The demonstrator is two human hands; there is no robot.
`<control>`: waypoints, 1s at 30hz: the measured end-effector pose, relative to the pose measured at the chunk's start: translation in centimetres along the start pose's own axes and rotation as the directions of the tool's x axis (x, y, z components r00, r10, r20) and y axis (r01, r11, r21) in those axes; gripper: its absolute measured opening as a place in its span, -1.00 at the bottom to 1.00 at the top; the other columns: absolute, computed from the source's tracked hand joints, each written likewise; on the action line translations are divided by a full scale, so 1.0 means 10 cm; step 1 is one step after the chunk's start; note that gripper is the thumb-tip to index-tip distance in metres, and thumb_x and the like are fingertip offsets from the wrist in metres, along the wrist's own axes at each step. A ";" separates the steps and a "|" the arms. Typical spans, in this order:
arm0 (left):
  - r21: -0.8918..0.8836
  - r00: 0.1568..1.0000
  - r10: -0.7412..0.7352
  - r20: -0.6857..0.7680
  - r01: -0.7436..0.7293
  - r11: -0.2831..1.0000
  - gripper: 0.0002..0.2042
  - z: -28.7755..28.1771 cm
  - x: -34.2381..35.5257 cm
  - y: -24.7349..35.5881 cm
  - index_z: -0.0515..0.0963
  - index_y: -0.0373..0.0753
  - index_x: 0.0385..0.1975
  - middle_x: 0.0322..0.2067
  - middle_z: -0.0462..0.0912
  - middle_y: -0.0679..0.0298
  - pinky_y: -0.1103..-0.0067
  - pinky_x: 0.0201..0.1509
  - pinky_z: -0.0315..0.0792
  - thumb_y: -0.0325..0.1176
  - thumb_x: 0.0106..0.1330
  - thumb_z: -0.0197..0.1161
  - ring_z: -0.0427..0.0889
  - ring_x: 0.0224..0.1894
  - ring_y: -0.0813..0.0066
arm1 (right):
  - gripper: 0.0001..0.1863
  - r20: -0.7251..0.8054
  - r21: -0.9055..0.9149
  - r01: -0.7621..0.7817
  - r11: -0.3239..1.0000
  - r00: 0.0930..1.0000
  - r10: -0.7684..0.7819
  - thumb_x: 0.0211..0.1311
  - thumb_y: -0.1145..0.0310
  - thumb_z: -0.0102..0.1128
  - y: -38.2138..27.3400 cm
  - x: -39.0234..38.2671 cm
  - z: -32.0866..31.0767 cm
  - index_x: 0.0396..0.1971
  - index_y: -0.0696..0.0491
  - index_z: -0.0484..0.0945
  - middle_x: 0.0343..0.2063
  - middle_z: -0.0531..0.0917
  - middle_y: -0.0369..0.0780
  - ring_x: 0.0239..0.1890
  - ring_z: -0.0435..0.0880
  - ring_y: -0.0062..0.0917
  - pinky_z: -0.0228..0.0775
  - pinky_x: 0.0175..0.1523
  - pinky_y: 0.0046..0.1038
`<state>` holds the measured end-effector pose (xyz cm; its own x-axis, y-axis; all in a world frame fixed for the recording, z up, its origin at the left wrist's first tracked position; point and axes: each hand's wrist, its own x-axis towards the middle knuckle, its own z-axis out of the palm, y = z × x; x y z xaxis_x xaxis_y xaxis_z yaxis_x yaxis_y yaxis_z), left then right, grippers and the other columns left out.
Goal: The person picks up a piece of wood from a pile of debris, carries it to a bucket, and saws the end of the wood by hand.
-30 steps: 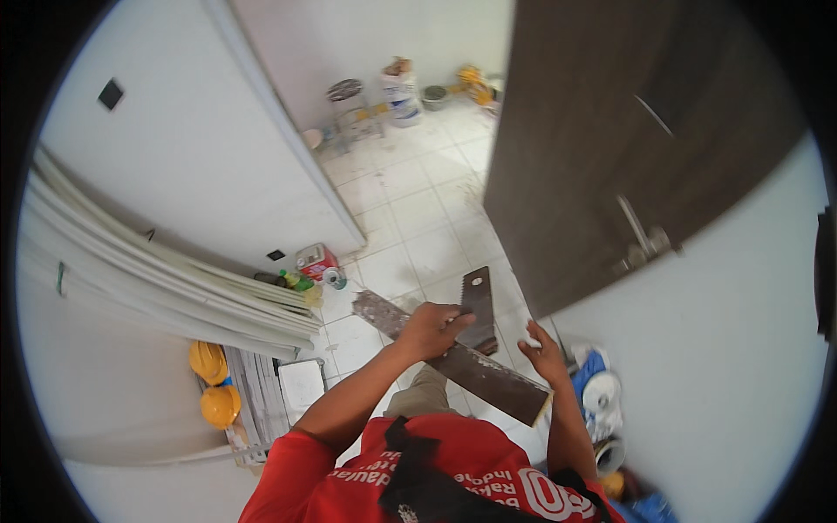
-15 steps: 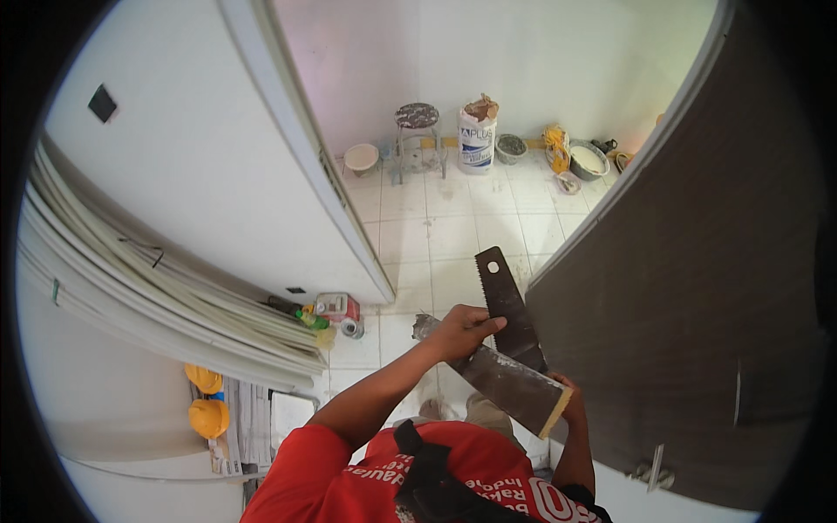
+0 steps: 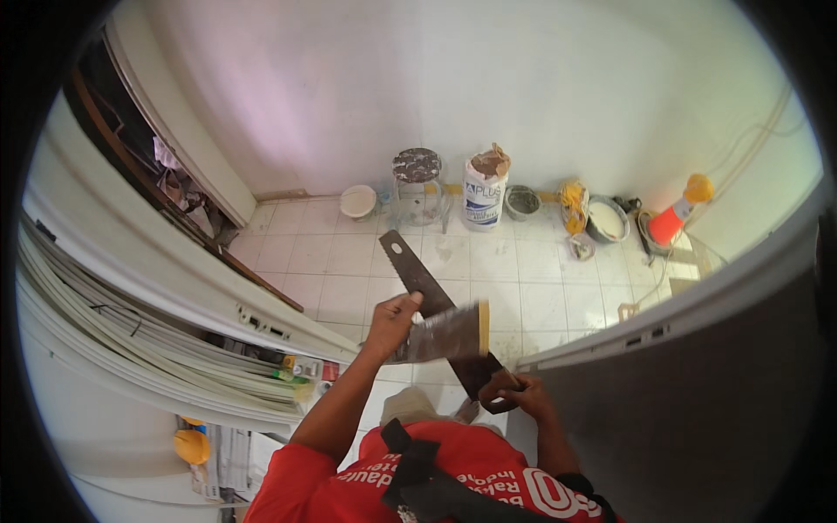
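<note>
My left hand [image 3: 394, 321] is closed on a dark board strip [image 3: 445, 336] with a pale yellow cut edge, its thumb up by the blade of a dark handsaw [image 3: 410, 270]. The saw lies crosswise under the board, its blade pointing up and left, with an oval hole at the tip. My right hand [image 3: 520, 392] is closed round the saw's handle at the lower right. Both are held in front of my red shirt, above the tiled floor.
A door frame [image 3: 174, 270] and dark door [image 3: 663, 410] flank me. Along the far wall are a stool [image 3: 417, 164], white bag [image 3: 484, 205], several buckets [image 3: 608, 222] and an orange cone [image 3: 667, 225]. Long pipes [image 3: 131, 340] and a yellow helmet [image 3: 192, 446] lie left.
My view has moved forward into the doorway, showing more of the room. The board's yellow end has swung up, the saw tip has tilted left, and my right hand is now visible on the handle.
</note>
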<state>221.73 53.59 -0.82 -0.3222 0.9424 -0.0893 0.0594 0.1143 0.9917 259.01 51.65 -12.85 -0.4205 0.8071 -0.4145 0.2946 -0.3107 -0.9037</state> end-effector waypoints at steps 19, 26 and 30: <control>0.272 0.849 -0.461 -0.257 0.521 0.809 -0.18 -0.86 3.53 -0.84 0.75 -0.28 -0.31 -0.21 0.72 -0.23 0.12 0.07 0.54 0.38 0.46 -0.26 0.72 -0.11 -0.15 | -0.69 -0.376 -0.140 -0.208 0.968 0.916 0.143 0.13 0.25 0.53 -1.28 4.05 -1.15 -0.31 0.17 0.68 -0.53 0.63 -0.29 -0.66 0.46 -0.62 0.32 -0.61 -0.50; 0.129 0.741 -0.542 -0.397 0.630 0.766 -0.35 -0.72 3.46 -0.78 0.74 -0.23 -0.11 -0.14 0.73 -0.06 0.21 0.12 0.51 0.25 0.50 -0.13 0.69 -0.03 -0.07 | -0.66 0.037 -0.381 -0.182 0.907 0.977 0.212 0.26 0.17 0.38 -1.54 5.99 -1.89 -0.20 0.17 0.72 -0.51 0.64 -0.31 -0.63 0.47 -0.60 0.32 -0.54 -0.48; 0.091 0.690 -0.508 -0.515 0.634 0.768 -0.38 -0.37 3.72 -0.96 0.72 -0.32 -0.19 -0.14 0.71 -0.16 0.15 0.15 0.49 0.16 0.52 -0.11 0.67 -0.03 -0.15 | -0.62 0.128 -0.446 -0.121 0.887 0.972 0.198 0.24 0.13 0.38 -1.60 6.97 -2.53 -0.18 0.17 0.71 -0.51 0.65 -0.30 -0.63 0.49 -0.59 0.33 -0.54 -0.48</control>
<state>205.72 86.41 -13.32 -0.7395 0.4303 -0.5177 -0.0724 0.7137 0.6967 246.66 125.62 -24.55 -0.4606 0.6585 -0.5952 0.6947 -0.1499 -0.7035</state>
